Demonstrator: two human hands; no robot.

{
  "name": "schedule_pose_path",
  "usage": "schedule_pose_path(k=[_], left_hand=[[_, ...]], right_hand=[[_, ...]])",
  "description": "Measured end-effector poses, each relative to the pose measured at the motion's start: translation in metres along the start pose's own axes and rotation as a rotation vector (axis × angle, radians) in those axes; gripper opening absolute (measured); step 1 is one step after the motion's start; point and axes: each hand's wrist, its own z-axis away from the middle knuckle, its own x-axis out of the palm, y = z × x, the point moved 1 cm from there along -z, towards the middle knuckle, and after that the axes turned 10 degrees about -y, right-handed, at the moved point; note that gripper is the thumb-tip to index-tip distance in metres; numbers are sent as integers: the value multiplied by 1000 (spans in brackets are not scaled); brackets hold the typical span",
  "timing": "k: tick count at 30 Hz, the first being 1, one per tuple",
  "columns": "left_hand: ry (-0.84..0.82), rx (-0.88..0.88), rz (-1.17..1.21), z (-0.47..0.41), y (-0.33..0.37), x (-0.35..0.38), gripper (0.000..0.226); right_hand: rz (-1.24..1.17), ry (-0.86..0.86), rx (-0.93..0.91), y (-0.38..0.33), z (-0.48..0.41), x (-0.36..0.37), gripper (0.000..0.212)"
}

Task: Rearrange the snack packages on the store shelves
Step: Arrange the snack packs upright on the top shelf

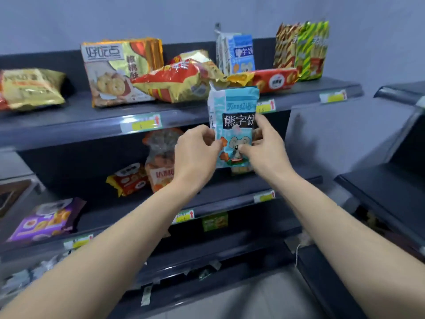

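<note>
You hold teal bear biscuit bag (233,125) upright: left hand (195,155) pinches edge, right hand (264,146) grips side. Risk: red-yellow bag (177,81) at 11 o'clock overhangs; bump topples it.

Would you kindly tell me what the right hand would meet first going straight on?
Likely the top shelf's front edge, with the blue packet in the right hand touching first; depth unclear.

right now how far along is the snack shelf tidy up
Early, I'd judge. Looks done: the striped packs and a blue pack stand upright on the top shelf. In hand: left hand and right hand hold a matching blue bear pack. Left: the red-and-yellow bags lie heaped beside them.
</note>
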Motion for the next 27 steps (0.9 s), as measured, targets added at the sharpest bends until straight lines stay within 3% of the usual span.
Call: schedule_pose_path(k=[7, 13, 18, 27], left_hand=[[27, 218, 37, -73, 68, 6, 10], [43, 246, 52, -145, 97, 10, 10], [94, 209, 54, -191, 98, 12, 11], [239, 50, -90, -247, 94, 19, 15]], right_hand=[[11, 201, -201, -35, -60, -63, 59], [80, 224, -235, -54, -124, -92, 58], [69, 165, -247, -54, -180, -98, 57], [-32, -164, -195, -44, -263, -99, 52]])
